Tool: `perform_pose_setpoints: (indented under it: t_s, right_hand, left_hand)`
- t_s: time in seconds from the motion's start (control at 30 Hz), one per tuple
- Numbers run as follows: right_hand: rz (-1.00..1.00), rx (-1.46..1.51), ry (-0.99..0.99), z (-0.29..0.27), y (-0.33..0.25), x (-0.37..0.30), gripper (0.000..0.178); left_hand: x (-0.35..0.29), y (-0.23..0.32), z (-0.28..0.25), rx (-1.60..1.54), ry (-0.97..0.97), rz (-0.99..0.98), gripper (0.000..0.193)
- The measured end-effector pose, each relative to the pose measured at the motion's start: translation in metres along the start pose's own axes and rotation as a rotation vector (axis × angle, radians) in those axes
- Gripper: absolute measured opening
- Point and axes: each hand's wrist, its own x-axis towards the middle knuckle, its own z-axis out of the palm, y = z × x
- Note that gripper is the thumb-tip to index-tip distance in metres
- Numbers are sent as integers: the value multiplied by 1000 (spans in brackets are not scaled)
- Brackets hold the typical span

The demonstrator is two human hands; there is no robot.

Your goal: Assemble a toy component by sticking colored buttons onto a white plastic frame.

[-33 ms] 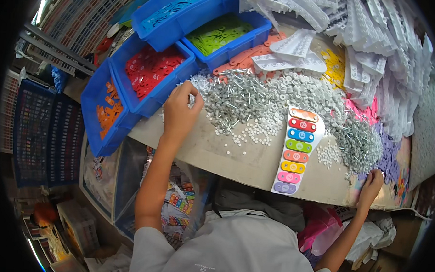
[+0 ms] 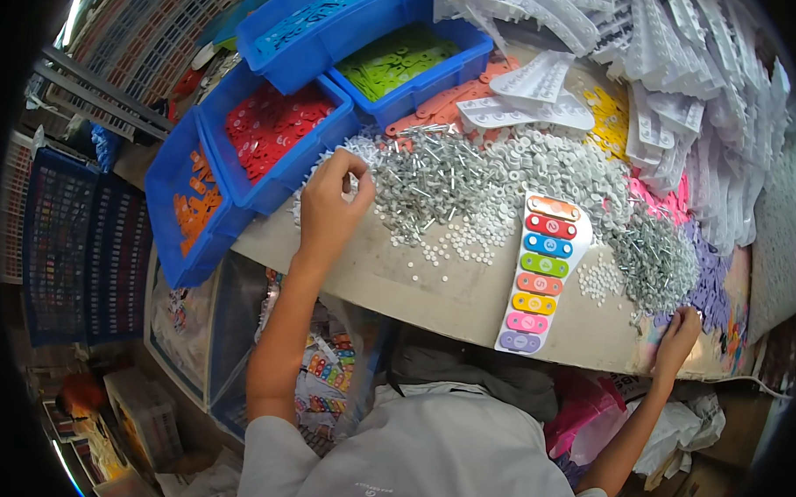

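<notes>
Head view: the left hand [image 2: 337, 194] rests at the left end of the loose hardware, its thumb and index finger curved into an arch; whether the fingertips meet or pinch a part cannot be determined. The right hand [image 2: 678, 339] is at the near right, fingers bent down beside purple bars [image 2: 711, 281] and a heap of metal pins [image 2: 656, 262]; its grip is likewise indeterminate. Between the hands, nearer the right, a white tapered plate [image 2: 540, 275] carrying eight coloured bars lies on the surface [image 2: 431, 302], touched by neither hand. Its three far bars show white dots at their ends; the nearer bars appear to show greyer ones. The step in hand is judged to be collection of small parts at both sides of the plate. The next move calls for a secure fingertip grip on individual pieces, kept separate from their neighbours. Beyond the plate are white washers [image 2: 559, 166], with small white discs [image 2: 468, 242] to the left. At the far left, blue bins [image 2: 296, 162] contain orange, red, green and blue pieces. Yellow pieces [image 2: 608, 120] lie farther back, and stacked white plates [image 2: 685, 57] occupy the far right.
</notes>
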Motion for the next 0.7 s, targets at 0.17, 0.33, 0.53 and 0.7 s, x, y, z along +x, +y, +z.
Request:
perform_pose_setpoints:
  t_s: [0.17, 0.33, 0.53, 0.7]
  right_hand:
    - [171, 43, 275, -6, -33, 0, 11]
    - [219, 998, 89, -27, -149, -6, 6]
    - [262, 1290, -506, -5, -220, 1, 9]
    - [308, 1308, -589, 11, -222, 5, 11]
  left_hand:
    - [-29, 56, 18, -405, -246, -109, 11]
    - [-52, 77, 58, -1009, -705, -442, 13]
    - [-53, 86, 99, -1127, -811, -576, 17]
    - [-52, 85, 113, -1147, -843, -592, 17]
